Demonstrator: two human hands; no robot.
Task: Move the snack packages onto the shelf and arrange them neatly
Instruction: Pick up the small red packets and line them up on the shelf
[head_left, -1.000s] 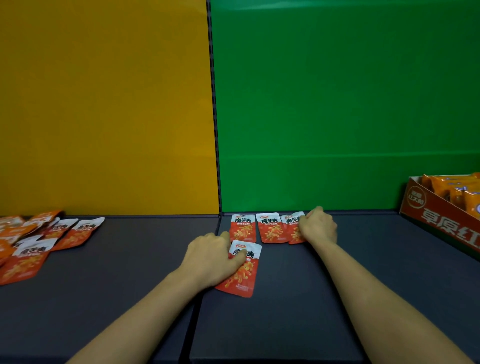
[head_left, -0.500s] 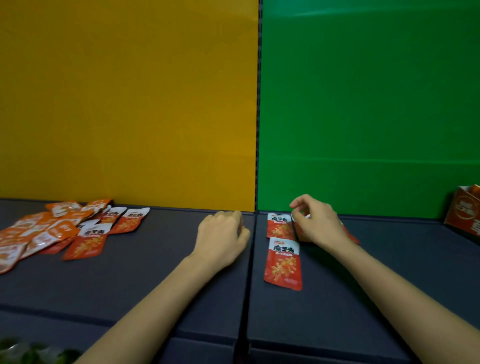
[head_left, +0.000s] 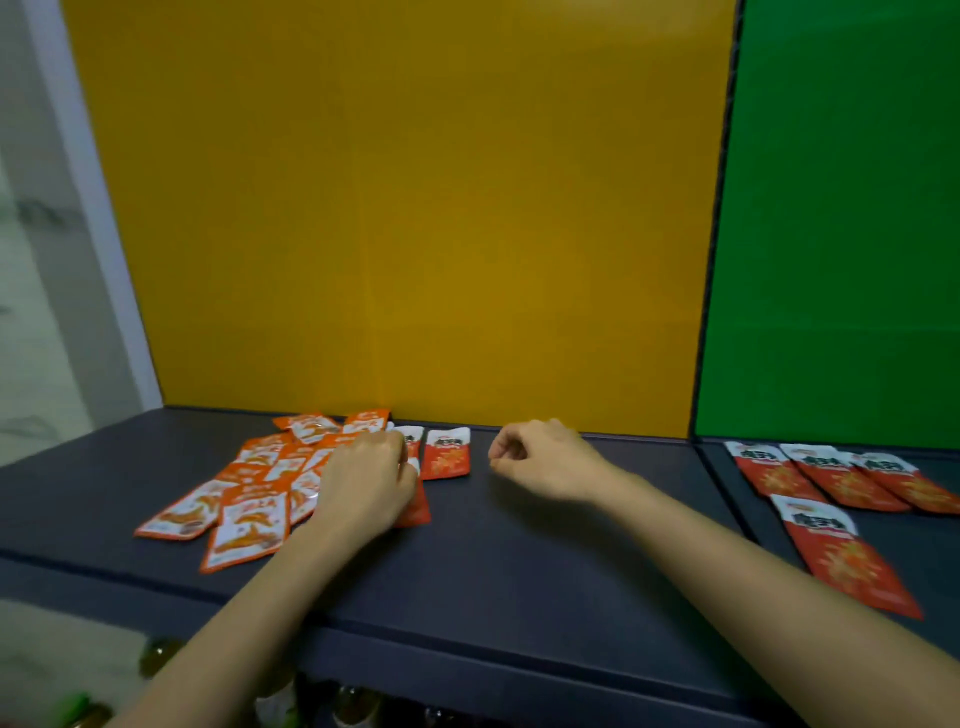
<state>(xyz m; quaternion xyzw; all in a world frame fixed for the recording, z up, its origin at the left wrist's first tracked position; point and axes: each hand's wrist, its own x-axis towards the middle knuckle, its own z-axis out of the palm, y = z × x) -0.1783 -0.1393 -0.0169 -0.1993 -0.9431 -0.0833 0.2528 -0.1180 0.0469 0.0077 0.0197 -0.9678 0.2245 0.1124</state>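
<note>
At the left, the loose pile of snack packages (head_left: 244, 499) lies jumbled on the shelf (head_left: 519, 571), long axes every way. Our left hand (head_left: 366, 483) covers a red packet (head_left: 420, 512) at its edge, probably to draw it out; we cannot tell whether it grips. Our right hand (head_left: 540, 462) hovers curled and empty. The sorted row (head_left: 831, 475) runs front-to-back, white tops rearward.

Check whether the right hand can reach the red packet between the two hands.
Probably yes: the right hand is just right of the red packet, with only bare shelf between, and looks empty.
</note>
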